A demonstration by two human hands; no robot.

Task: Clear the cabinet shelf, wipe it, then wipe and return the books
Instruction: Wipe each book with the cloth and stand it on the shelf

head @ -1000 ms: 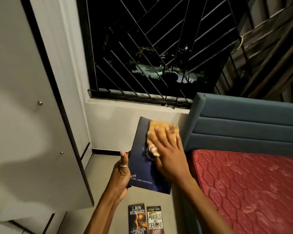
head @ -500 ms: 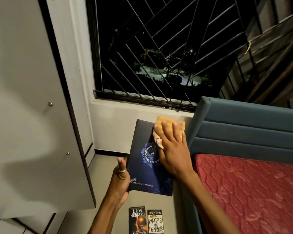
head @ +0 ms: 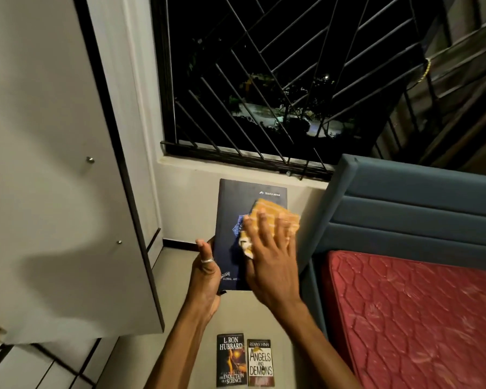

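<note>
Dark book's (head: 237, 220) emblem half under orange cloth (head: 275, 217).

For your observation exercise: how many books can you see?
3: the dark blue book gripped by the left hand, two paperbacks on the floor. Others may be hidden.

The flat rectangular book cover (head: 236, 220) is dark navy with a blue emblem and small white lettering. The folded wiping cloth (head: 274, 217) is orange-yellow with pale stripes. The quilted mattress (head: 418, 318) is red with a stitched hexagon pattern. The padded headboard (head: 418, 209) is grey-blue. The window grille (head: 264, 80) is black.
</note>
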